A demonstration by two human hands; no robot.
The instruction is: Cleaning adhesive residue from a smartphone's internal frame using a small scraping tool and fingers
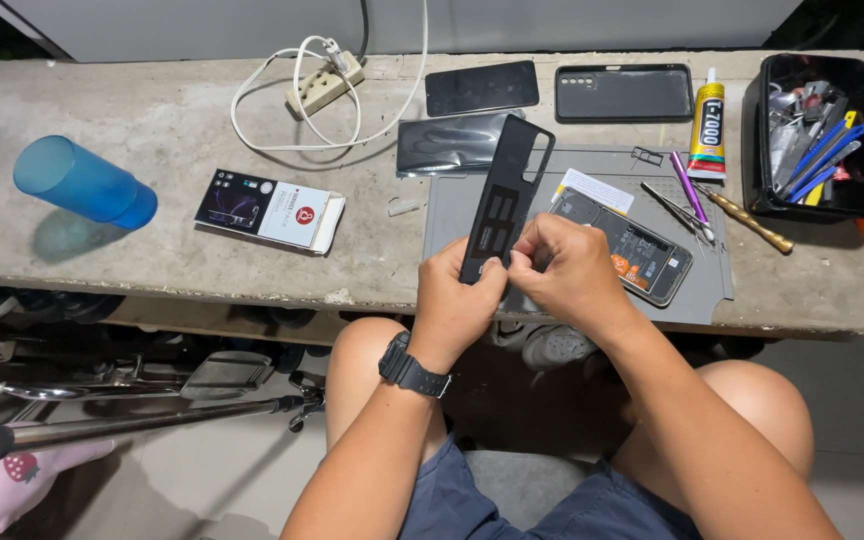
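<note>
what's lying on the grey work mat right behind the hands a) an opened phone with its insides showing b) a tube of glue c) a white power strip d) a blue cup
a: the opened phone lies on the grey mat just beyond both hands, left hand and right hand, which hold the black back cover up over it.

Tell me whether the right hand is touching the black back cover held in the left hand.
Touching. The head view shows the right hand with its fingertips pinched on the lower edge of the black back cover, which the left hand grips from below.
</note>
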